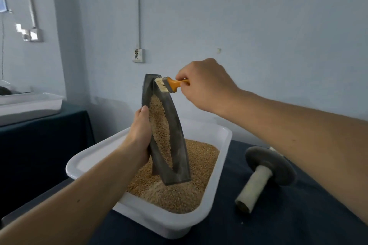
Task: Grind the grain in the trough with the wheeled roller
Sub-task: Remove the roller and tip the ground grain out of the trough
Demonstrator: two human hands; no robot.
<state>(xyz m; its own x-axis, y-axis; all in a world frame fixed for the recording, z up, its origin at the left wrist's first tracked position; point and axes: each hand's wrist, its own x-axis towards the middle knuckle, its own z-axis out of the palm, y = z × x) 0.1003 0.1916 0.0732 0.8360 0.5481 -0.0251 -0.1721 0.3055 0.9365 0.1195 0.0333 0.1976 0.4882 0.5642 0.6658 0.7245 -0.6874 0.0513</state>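
Dark trough (179, 141) stands nearly upright, its lower end sunk in the loose grain (179, 195) filling a white tub (159, 223). More grain clings along the trough's channel. Left hand (139, 135) clasps the trough's left edge, about halfway up. Right hand (207, 85) pinches the orange handle of a small brush (169, 84), with the bristles against the trough's top end. Wheeled roller (268, 167) lies on its side, ungripped, on the dark table (278, 225), right of the tub. Second white tray (29, 103) sits at far left.
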